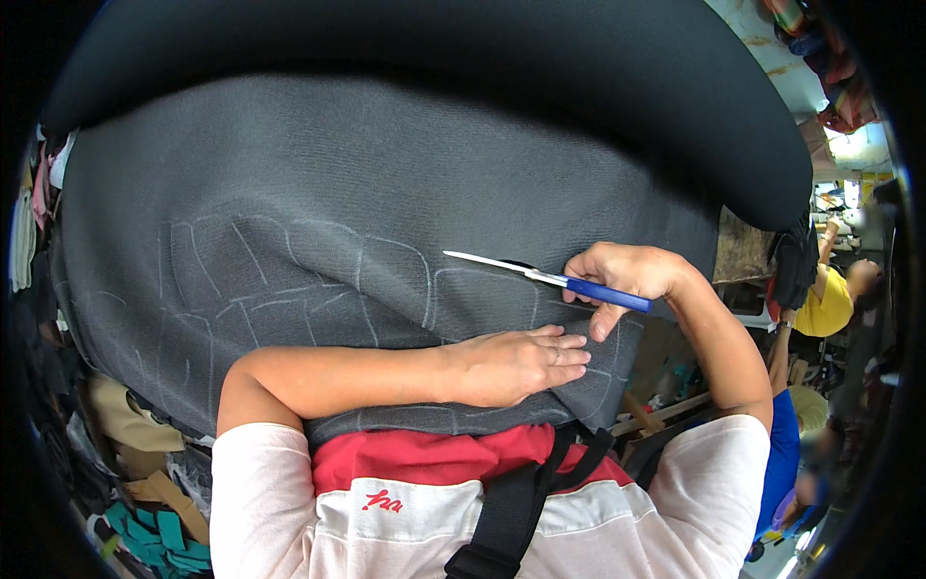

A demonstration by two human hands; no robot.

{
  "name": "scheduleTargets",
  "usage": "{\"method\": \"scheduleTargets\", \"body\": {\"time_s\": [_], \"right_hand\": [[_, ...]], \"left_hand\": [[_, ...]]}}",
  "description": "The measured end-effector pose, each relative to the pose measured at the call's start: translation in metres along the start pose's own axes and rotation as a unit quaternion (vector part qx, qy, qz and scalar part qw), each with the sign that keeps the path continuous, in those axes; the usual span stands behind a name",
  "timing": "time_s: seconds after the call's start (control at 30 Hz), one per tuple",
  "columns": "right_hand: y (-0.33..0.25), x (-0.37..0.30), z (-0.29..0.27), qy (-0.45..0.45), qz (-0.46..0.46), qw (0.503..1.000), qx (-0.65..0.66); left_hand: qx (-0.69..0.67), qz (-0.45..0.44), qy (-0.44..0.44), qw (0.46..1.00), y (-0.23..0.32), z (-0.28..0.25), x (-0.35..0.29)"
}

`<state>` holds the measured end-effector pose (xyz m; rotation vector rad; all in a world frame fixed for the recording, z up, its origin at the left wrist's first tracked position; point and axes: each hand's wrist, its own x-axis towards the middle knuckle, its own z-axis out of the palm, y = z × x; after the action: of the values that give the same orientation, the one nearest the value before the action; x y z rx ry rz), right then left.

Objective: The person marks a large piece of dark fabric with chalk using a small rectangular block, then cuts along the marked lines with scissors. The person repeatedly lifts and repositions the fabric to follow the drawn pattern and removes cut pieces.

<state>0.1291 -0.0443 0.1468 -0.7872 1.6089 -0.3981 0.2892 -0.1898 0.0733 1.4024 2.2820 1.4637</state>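
Note:
Dark grey fabric point(289, 145) is spread in front of me, marked with pale chalk outlines of curved pattern shapes. My right hand point(622, 275) is closed on a pair of scissors point(546, 277) with blue handles. The silver blades point left over the chalk lines, and the fingers partly hide the handles. Below the scissors my left hand point(526, 367) lies flat on the fabric near its close edge, fingers stretched to the right and holding nothing.
A thick roll of dark material point(463, 43) lies along the far side. Green cloth scraps point(159, 540) and a tan piece point(130, 415) are piled at lower left. To the right, a person in a yellow top point(827, 304) and one in blue point(781, 454) are nearby.

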Motion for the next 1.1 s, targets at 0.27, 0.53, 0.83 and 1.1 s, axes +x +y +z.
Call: {"method": "scheduleTargets", "body": {"time_s": [0.27, 0.53, 0.83, 1.1], "right_hand": [[-0.011, 0.009, 0.004, 0.040, 0.014, 0.998, 0.053], [-0.014, 0.020, -0.010, -0.025, -0.033, 0.998, -0.038], [-0.019, 0.026, -0.011, -0.034, -0.011, 0.999, 0.018], [-0.029, 0.034, -0.007, 0.015, -0.020, 1.000, 0.006]], "left_hand": [[-0.032, -0.001, 0.022, 0.999, -0.003, 0.002, 0.000], [-0.013, 0.006, 0.009, 1.000, -0.006, 0.005, 0.000], [-0.021, 0.008, -0.001, 1.000, -0.008, 0.005, 0.000], [-0.032, -0.009, -0.006, 0.999, -0.013, 0.003, -0.001]]}}
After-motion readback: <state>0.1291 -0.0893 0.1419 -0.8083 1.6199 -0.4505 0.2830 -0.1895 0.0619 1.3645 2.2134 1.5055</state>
